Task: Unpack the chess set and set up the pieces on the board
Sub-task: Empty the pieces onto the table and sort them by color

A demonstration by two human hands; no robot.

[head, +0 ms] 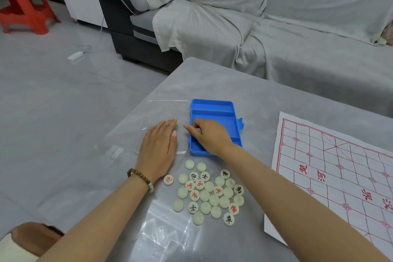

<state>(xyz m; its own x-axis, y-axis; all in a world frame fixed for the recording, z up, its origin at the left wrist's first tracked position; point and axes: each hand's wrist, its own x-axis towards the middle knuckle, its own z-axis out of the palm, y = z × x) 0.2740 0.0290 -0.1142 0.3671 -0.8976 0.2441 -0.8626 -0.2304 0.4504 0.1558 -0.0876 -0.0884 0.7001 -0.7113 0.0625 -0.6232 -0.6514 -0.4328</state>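
The fingers [189, 128] of the right hand [209, 136] were curled down into the near-left corner of the blue box [214, 110], closed narrowly on what looked like a pale piece [198, 131], though the knuckles hid most of it. The left hand [158, 144] lay flat with straight fingers on the clear lid [168, 105], which was folded open to the left of the box and lying on the desk [234, 83]; pressing there probably kept the light box from sliding or tipping while the other hand dug inside. The rest of the box looked empty. Just near of it, the loose pieces [209, 194] sat in a heap on the desk, some showing red or black characters and many face down, handy for sorting. The board [340, 166], a white sheet with red lines, lay spread at the right, apart from the heap and bare of pieces, so the setting-up had not yet begun. A beaded bracelet [140, 178] circled the left wrist
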